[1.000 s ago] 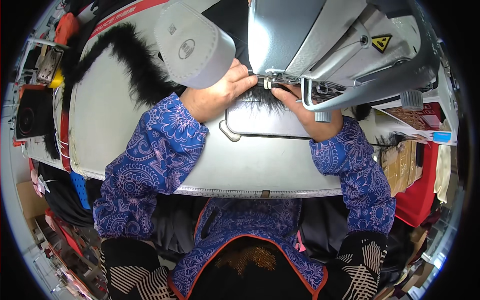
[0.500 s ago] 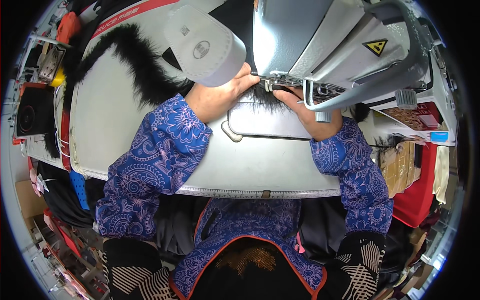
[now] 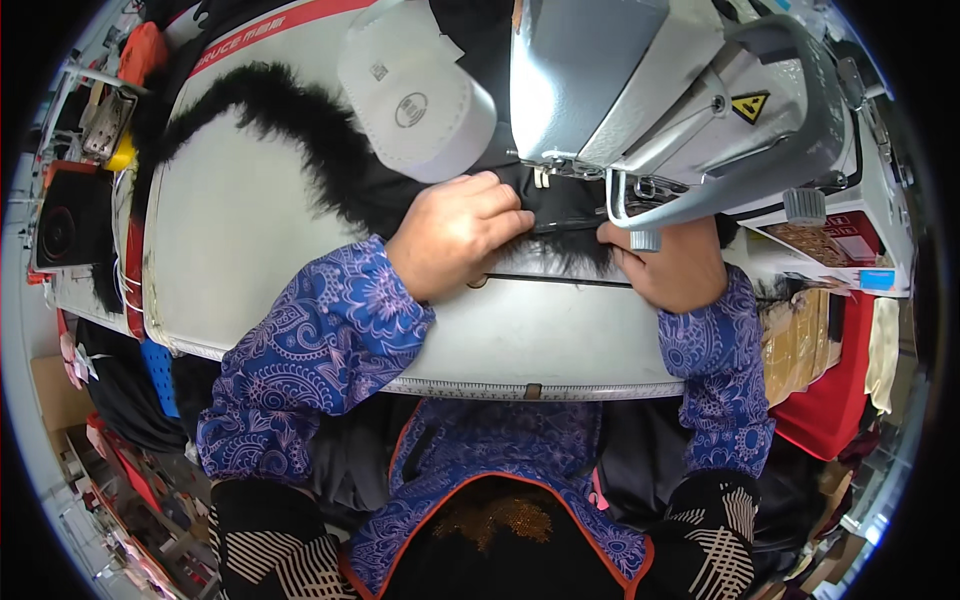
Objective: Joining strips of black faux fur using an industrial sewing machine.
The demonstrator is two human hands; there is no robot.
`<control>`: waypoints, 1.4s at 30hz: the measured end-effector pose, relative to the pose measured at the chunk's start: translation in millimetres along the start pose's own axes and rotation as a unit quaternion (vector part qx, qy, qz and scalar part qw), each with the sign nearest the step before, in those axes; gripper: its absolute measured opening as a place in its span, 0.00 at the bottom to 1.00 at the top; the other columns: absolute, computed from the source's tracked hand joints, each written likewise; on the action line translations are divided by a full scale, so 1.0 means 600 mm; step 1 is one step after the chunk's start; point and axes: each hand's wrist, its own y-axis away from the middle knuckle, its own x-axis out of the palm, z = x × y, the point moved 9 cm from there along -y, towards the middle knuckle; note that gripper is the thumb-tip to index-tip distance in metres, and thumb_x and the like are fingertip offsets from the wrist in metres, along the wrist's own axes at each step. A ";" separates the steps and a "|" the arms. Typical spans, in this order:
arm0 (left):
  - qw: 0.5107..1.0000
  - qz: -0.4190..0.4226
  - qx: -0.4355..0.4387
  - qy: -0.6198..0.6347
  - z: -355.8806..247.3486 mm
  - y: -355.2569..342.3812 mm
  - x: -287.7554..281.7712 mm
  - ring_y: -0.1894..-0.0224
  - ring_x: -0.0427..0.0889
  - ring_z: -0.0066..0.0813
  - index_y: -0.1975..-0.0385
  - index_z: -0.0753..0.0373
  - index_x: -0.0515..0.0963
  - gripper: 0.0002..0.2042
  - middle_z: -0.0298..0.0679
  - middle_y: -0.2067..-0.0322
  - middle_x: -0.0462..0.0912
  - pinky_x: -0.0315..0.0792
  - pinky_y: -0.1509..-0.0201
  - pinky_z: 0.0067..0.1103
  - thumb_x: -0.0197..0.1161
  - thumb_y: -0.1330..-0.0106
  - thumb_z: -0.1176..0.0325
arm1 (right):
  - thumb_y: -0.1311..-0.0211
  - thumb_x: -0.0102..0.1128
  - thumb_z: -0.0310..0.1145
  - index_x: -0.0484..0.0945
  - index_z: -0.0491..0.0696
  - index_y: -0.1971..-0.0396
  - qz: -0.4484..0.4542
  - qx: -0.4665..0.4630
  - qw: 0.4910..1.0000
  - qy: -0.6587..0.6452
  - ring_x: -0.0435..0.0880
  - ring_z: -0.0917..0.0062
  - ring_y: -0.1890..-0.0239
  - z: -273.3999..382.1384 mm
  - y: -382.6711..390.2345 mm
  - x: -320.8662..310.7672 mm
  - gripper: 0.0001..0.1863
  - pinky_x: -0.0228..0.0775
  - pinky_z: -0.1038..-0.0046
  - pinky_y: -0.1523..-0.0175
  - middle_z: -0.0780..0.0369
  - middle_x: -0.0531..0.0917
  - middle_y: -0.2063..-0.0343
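In front of the presser foot of a grey sewing machine, both my hands pinch a black fabric edge stretched between them. My left hand is closed on its left part, thumb and forefinger together. My right hand grips the right end, partly behind the machine's grey guard. Short black fur fringes the near side of this edge. A long strip of black fur trim trails left from under my left hand across the pale table. More black cloth lies beneath the machine head.
A white rounded cover stands close behind my left hand. The sewing table has a measuring tape along its front edge. A black speaker-like box is at far left. On the right are a tape-wrapped package and a red bin.
Both hands have come toward me, away from the needle area, drawing the black fabric edge out from under the presser foot. The right hand has also shifted right, and the fur trim has moved.
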 end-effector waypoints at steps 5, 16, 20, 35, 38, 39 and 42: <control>1.000 0.003 0.027 -0.002 -0.011 -0.008 0.002 0.66 0.78 0.33 0.64 0.65 0.82 0.18 0.35 0.69 0.78 0.76 0.62 0.26 0.68 0.61 0.74 | 0.55 0.66 0.27 0.85 0.51 0.63 -0.070 -0.052 0.995 -0.044 0.82 0.65 0.54 0.035 0.002 -0.004 0.14 0.71 0.61 0.48 0.64 0.84 0.59; 0.996 -0.077 -0.037 -0.037 0.000 -0.006 -0.027 0.68 0.79 0.33 0.70 0.62 0.82 0.11 0.35 0.72 0.79 0.76 0.63 0.27 0.71 0.55 0.75 | 0.53 0.60 0.25 0.84 0.49 0.59 -0.071 -0.096 0.993 -0.005 0.84 0.66 0.60 0.053 0.000 0.012 0.18 0.78 0.67 0.55 0.61 0.83 0.59; 0.997 -0.059 -0.040 -0.027 0.004 -0.005 -0.020 0.68 0.79 0.34 0.70 0.63 0.82 0.11 0.35 0.73 0.78 0.75 0.63 0.27 0.71 0.55 0.75 | 0.53 0.60 0.26 0.84 0.48 0.58 -0.097 -0.071 0.993 0.011 0.84 0.66 0.60 0.050 -0.001 0.012 0.18 0.78 0.67 0.55 0.61 0.83 0.58; 0.998 -0.046 -0.014 0.042 0.002 -0.011 -0.009 0.66 0.80 0.35 0.71 0.63 0.82 0.13 0.36 0.71 0.79 0.77 0.63 0.28 0.73 0.61 0.77 | 0.49 0.66 0.28 0.79 0.46 0.69 -0.074 -0.012 0.997 0.008 0.82 0.70 0.66 0.038 -0.020 0.024 0.07 0.75 0.70 0.63 0.66 0.80 0.64; 0.998 -0.047 0.005 0.052 0.001 -0.012 -0.011 0.66 0.79 0.36 0.71 0.63 0.82 0.13 0.36 0.71 0.78 0.76 0.64 0.28 0.72 0.60 0.77 | 0.49 0.65 0.27 0.79 0.46 0.69 -0.084 -0.009 0.996 -0.008 0.82 0.69 0.65 0.037 -0.017 0.024 0.07 0.75 0.68 0.62 0.65 0.80 0.64; 0.998 -0.047 0.005 0.052 -0.001 -0.013 -0.011 0.66 0.79 0.36 0.71 0.63 0.82 0.13 0.36 0.71 0.78 0.76 0.64 0.28 0.72 0.60 0.77 | 0.49 0.65 0.27 0.79 0.46 0.68 -0.090 -0.013 0.996 0.004 0.82 0.68 0.64 0.038 -0.016 0.027 0.07 0.75 0.67 0.61 0.64 0.81 0.64; 0.997 -0.031 -0.037 0.059 0.005 -0.017 0.000 0.67 0.78 0.36 0.71 0.62 0.82 0.13 0.36 0.72 0.77 0.75 0.64 0.29 0.72 0.59 0.76 | 0.49 0.65 0.27 0.78 0.45 0.67 -0.084 -0.013 0.996 0.019 0.81 0.68 0.63 0.040 -0.017 0.029 0.09 0.74 0.66 0.60 0.63 0.81 0.62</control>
